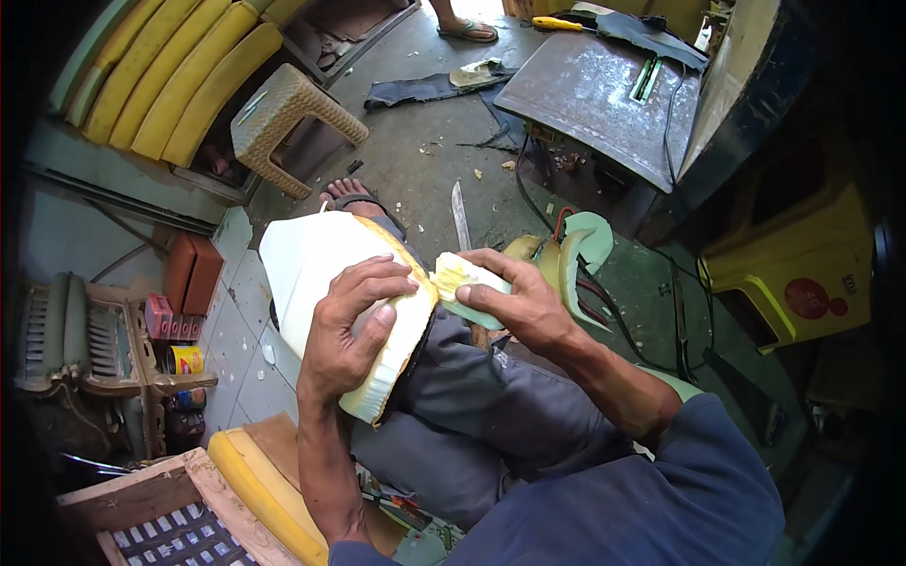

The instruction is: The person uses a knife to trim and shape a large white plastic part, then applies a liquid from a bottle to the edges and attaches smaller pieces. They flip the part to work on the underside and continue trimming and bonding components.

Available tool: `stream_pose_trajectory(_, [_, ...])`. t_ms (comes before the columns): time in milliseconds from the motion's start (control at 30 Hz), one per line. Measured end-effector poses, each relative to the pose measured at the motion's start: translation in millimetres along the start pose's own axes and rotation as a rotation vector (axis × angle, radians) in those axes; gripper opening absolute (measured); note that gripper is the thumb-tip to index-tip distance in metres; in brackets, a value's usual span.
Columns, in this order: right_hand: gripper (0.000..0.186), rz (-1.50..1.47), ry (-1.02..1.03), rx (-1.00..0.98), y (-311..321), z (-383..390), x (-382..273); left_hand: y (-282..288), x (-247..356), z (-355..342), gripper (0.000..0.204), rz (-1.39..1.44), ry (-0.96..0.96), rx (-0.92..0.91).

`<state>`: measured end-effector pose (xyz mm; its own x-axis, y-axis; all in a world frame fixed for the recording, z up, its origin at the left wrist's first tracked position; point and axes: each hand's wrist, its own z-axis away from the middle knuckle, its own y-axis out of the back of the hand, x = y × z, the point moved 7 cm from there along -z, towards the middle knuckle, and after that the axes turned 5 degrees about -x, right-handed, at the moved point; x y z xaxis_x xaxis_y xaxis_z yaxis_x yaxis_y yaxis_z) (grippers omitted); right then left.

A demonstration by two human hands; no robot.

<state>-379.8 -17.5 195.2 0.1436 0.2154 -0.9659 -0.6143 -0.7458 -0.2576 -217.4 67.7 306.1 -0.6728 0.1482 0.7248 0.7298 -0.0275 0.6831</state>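
Note:
A white padded piece point(316, 264) with a ragged yellow edge lies slanted over my left leg. My left hand point(354, 325) grips it near that edge, fingers curled over the top. My right hand point(500, 297) holds a small pale yellow and mint foam chunk point(458, 274) just beside the edge; whether the chunk touches the piece I cannot tell. A long blade point(461, 215) is on the floor beyond my hands. Curved foam offcuts point(566, 274) with a mint disc point(590, 236) are at the right.
Yellow foam strips point(175, 75), a woven stool point(255, 127), a metal table point(595, 104) with cables, a yellow plastic stool point(779, 264), a wooden crate point(123, 491) and carved chair parts point(99, 349) surround me. Another person's foot point(467, 30) stands at the top.

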Motion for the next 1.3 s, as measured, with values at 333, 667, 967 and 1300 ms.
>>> stream_pose_trajectory(333, [0.048, -0.352, -0.071, -0.034, -7, 7, -6, 5, -1, 13, 0.033, 0.022, 0.021, 0.113])
stream_pose_trajectory(667, [0.047, 0.016, -0.061, -0.061, -53, 72, -46, -4, 5, 86, 0.072, -0.264, 0.052, 0.290])
stream_pose_trajectory(967, [0.040, 0.153, -0.059, 0.307, -59, 90, -57, -10, 11, 73, 0.052, -0.274, 0.043, 0.376])
stream_pose_trajectory(1300, [0.032, 0.555, 0.301, 0.383, -82, 77, -74, -15, 4, 64, 0.052, -0.103, 0.097, 0.375])
